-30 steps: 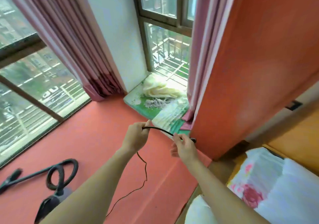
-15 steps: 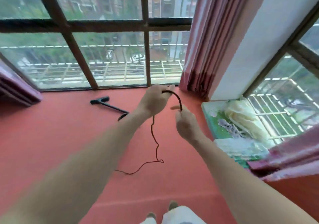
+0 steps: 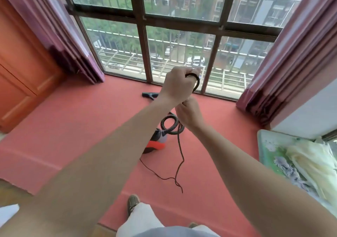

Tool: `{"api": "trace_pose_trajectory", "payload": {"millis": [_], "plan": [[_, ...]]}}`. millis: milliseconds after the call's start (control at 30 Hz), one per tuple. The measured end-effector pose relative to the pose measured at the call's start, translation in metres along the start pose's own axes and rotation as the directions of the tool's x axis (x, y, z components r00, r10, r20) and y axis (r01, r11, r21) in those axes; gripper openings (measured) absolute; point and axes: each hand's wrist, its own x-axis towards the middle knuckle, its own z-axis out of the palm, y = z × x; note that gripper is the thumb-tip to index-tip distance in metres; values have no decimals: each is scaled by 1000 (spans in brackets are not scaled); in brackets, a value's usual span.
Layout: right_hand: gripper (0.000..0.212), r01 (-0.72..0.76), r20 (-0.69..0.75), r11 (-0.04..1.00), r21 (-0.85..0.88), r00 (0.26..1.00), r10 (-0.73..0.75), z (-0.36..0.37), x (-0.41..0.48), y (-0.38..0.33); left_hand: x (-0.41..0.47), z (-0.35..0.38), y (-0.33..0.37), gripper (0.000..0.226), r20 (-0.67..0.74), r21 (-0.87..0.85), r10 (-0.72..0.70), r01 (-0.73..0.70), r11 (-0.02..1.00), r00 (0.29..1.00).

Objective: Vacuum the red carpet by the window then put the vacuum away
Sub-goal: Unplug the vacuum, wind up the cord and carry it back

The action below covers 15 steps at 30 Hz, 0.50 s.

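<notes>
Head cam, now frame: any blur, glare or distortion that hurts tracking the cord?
Head view: strong wide-angle distortion; the window frame bars and curtains splay outward. Head view: soft daylight through the glass, no blown-out glare, no hard shadows on the red carpet. Head view: the forearms near the lens look soft; the left hand, right hand and the cord they grip are readable.

A home: pink curtains point(image 3: 60, 28), red carpet point(image 3: 91, 127), apartment-block window point(image 3: 182, 36).

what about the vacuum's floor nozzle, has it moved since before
No. The floor nozzle still lies on the red carpet at the foot of the same window mullion.
</notes>
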Motion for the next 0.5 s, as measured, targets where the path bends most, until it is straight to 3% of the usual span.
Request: {"api": "trace_pose_trajectory", "payload": {"millis": [133,233,300,433,500], "plan": [[54,-73,-26,997,14,997,73,13,35,-7,13,-45,-43,20,49,26,73,-74,997,996],[59,-140,-158,957,254,970,184,21,65,-13,8,-57,-123,33,159,-8,-103,106,994,982],[60,-164,-201,924,346,949,244,35,82,-32,0,-45,-177,45,305,-34,-229,251,967,924],[53,18,-339,898,440,929,148,67,119,-94,2,-7,-233,54,530,-69,-251,336,939,810],[52,106,-423,870,482,897,125,70,139,-124,8,-9,-239,55,533,-77,-275,369,926,800]]}}
